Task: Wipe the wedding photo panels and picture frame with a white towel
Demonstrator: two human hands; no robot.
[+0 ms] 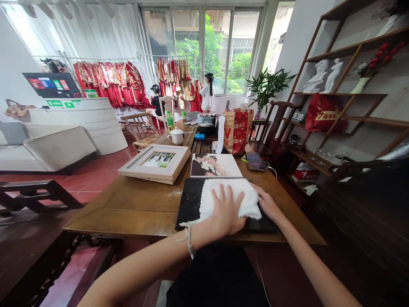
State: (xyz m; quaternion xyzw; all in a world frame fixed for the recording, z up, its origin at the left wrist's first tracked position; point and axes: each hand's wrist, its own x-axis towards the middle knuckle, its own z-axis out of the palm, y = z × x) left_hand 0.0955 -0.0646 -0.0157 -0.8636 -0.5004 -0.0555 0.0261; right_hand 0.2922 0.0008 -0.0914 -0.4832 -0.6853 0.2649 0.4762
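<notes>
Fingers [229,195] of the left hand [226,215], spread apart, palm down on a folded white cloth [250,204]; nothing pinched that I can see. Probably splayed so the push covers more cloth. Under them, a flat black panel [190,204] lies on the worktop [128,213], pale specks showing left of those fingers. I put it close to the worktop's near edge, likely so both arms reach easily.

Right hand [270,204] sits right of the left fingers, at the panel's right edge, beside the cloth. Looks like bracing against sliding; can't tell from my end whether its fingers clamp the edge or just rest there.

Just beyond the left fingers: photo print [217,165], lying flat, presumably set clear of the cloth. Farther left, white framed picture [156,166]. Beyond the right fingers, phone [258,162] with a cable [273,171], presumably charging. Paper bag [238,132] stands farther ahead.
</notes>
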